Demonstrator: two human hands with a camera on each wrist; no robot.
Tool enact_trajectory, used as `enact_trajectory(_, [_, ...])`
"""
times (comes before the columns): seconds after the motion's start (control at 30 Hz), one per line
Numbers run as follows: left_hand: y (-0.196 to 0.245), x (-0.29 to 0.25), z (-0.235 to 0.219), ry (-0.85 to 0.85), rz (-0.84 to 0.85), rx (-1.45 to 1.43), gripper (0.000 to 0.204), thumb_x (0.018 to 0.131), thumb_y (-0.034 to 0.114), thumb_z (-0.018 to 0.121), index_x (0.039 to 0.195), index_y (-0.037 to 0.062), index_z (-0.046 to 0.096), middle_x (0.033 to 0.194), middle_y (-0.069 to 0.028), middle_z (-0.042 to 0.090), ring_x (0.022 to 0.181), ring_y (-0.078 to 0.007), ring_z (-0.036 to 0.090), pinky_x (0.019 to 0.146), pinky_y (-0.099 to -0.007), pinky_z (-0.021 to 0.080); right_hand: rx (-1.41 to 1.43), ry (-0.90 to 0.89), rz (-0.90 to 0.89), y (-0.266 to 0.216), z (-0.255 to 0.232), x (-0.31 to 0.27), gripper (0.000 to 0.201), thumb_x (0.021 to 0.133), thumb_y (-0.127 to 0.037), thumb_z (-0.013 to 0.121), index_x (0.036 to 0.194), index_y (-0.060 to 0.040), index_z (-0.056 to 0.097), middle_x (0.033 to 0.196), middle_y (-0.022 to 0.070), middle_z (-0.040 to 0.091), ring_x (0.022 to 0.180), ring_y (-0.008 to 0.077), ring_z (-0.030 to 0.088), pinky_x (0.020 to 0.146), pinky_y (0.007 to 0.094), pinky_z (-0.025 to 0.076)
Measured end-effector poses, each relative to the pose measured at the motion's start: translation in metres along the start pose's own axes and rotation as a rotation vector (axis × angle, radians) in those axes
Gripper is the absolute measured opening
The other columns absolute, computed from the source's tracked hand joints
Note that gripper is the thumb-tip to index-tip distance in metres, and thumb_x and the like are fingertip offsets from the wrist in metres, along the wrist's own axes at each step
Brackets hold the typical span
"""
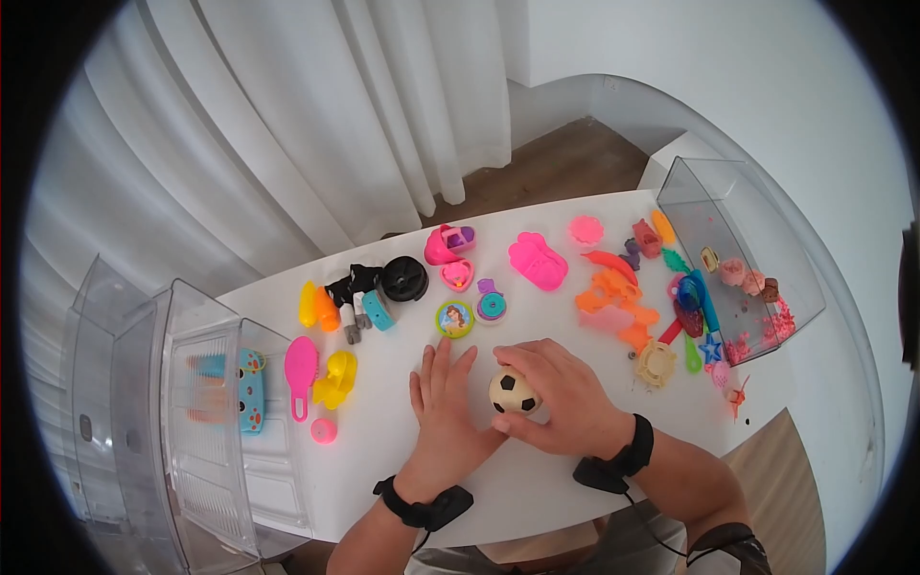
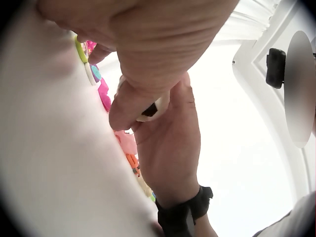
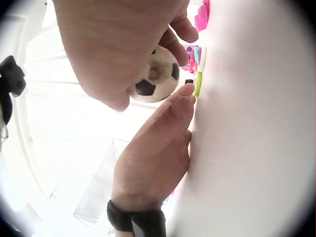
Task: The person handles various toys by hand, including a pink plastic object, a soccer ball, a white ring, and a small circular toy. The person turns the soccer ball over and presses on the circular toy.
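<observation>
Head view shows the small soccer ball (image 1: pixel 515 392) resting on the white bench (image 1: pixel 537 479) near its front edge, directly under the right hand (image 1: pixel 561 398), whose fingers curl over the top and far side of the ball while the thumb closes in from the near side, so this hand grips it. The ball is round, so it has no long axis to speak of; it lies just right of the left hand (image 1: pixel 446 402) and touches or nearly touches that hand's index-finger side. The left hand lies flat on the bench, palm down, fingers straight and slightly spread, pointing away from the person and holding nothing. Of the two, the right hand is plainly the nearer, being already on the ball. From the right wrist view the ball (image 3: pixel 157 75) sits tucked under the curled fingers with the left hand (image 3: pixel 158 148) stretched flat alongside it on the bench. From the left wrist view only a sliver of the ball (image 2: pixel 150 109) shows between the two hands. Both wrists wear black bands and both forearms come in from the near edge of the bench. Beyond the hands lie a round green-rimmed picture disc (image 1: pixel 454 319), a pink shoe-shaped toy (image 1: pixel 537 260) and a scatter of other bright plastic toys, with clear bins at either side.
</observation>
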State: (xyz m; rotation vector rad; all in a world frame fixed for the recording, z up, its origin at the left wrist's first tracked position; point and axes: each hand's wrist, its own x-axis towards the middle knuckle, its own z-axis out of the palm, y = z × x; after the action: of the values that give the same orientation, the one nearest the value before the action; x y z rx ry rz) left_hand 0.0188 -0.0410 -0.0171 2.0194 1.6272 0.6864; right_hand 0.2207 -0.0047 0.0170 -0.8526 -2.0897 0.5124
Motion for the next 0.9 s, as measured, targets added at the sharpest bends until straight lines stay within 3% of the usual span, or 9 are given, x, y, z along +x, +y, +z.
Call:
enact_trajectory(0.1, [-0.003,-0.001,0.003,-0.017,0.003,0.001,0.107,0.077,0.035,0.090,0.164,0.0080,0.035,0.174,-0.0297,0.014,0.163,-0.0508,0.005,0.126,-0.0682,0.004,-0.053,-0.019,-0.018,-0.004,0.003,0.001,0.059,0.086,-0.028,0.083,0.132,-0.0004,0.060,0.116,0.0169,0.067,0.103,0.0365,0.066,0.087,0.0449,0.056])
enact_trajectory(0.23, [0.001,-0.001,-0.001,-0.052,0.035,0.065,0.099,0.081,0.037,0.087,0.165,0.0129,0.039,0.173,-0.0343,0.012,0.162,-0.0533,0.003,0.126,-0.0693,0.003,-0.066,-0.116,0.016,0.012,0.007,-0.009,0.060,0.086,-0.027,0.082,0.135,-0.0004,0.059,0.119,0.0177,0.068,0.105,0.0373,0.067,0.088,0.0451,0.056])
enact_trajectory(0.3, [0.013,-0.001,-0.011,-0.158,0.037,0.080,0.083,0.086,0.039,0.083,0.159,0.0188,0.050,0.171,-0.0386,0.010,0.160,-0.0588,-0.001,0.124,-0.0720,0.002,-0.087,0.035,0.081,0.009,0.000,-0.005,0.060,0.085,-0.025,0.082,0.135,-0.0010,0.059,0.119,0.0176,0.067,0.104,0.0371,0.067,0.087,0.0448,0.056])
enact_trajectory(0.43, [0.020,-0.008,-0.013,-0.289,0.118,0.097,0.070,0.088,0.042,0.082,0.152,0.0209,0.060,0.172,-0.0398,0.007,0.159,-0.0606,-0.009,0.125,-0.0702,-0.002,-0.067,0.168,0.085,0.011,-0.006,0.000,0.058,0.084,-0.024,0.082,0.133,-0.0022,0.061,0.120,0.0173,0.067,0.106,0.0369,0.066,0.089,0.0458,0.054])
enact_trajectory(0.53, [0.023,-0.013,-0.011,-0.332,0.169,0.123,0.065,0.092,0.046,0.076,0.151,0.0228,0.061,0.173,-0.0377,0.007,0.158,-0.0634,-0.011,0.121,-0.0758,-0.005,-0.090,0.091,0.091,0.011,-0.006,0.001,0.058,0.083,-0.023,0.082,0.134,-0.0032,0.061,0.121,0.0167,0.067,0.108,0.0363,0.065,0.091,0.0473,0.053])
enact_trajectory(0.6, [0.024,-0.014,-0.010,-0.379,0.202,0.180,0.061,0.096,0.050,0.071,0.150,0.0255,0.062,0.175,-0.0306,0.010,0.157,-0.0640,-0.011,0.118,-0.0802,-0.008,-0.160,-0.094,0.102,0.016,-0.001,-0.003,0.061,0.085,-0.025,0.083,0.138,-0.0037,0.060,0.124,0.0178,0.067,0.115,0.0377,0.063,0.099,0.0469,0.050])
enact_trajectory(0.73, [0.024,-0.013,-0.014,-0.436,0.176,0.172,0.056,0.098,0.051,0.069,0.148,0.0249,0.065,0.177,-0.0205,0.018,0.157,-0.0639,-0.010,0.115,-0.0828,-0.009,-0.154,-0.076,0.143,0.015,0.002,-0.003,0.062,0.084,-0.025,0.083,0.139,-0.0052,0.060,0.126,0.0172,0.065,0.114,0.0374,0.063,0.099,0.0467,0.050])
enact_trajectory(0.8, [0.023,-0.014,-0.016,-0.544,0.280,0.128,0.050,0.099,0.049,0.068,0.144,0.0278,0.068,0.174,-0.0154,0.029,0.158,-0.0628,-0.009,0.116,-0.0833,-0.008,-0.100,0.061,0.099,0.011,-0.001,0.001,0.061,0.083,-0.029,0.082,0.137,-0.0069,0.061,0.122,0.0143,0.066,0.110,0.0349,0.064,0.094,0.0456,0.050])
enact_trajectory(0.9, [0.026,-0.018,-0.010,-0.491,0.340,0.071,0.045,0.101,0.047,0.066,0.142,0.0312,0.070,0.171,-0.0129,0.035,0.158,-0.0621,-0.009,0.116,-0.0831,-0.009,-0.103,-0.003,0.073,0.008,-0.002,0.002,0.060,0.085,-0.026,0.081,0.138,-0.0070,0.061,0.126,0.0165,0.065,0.113,0.0366,0.063,0.097,0.0484,0.049])
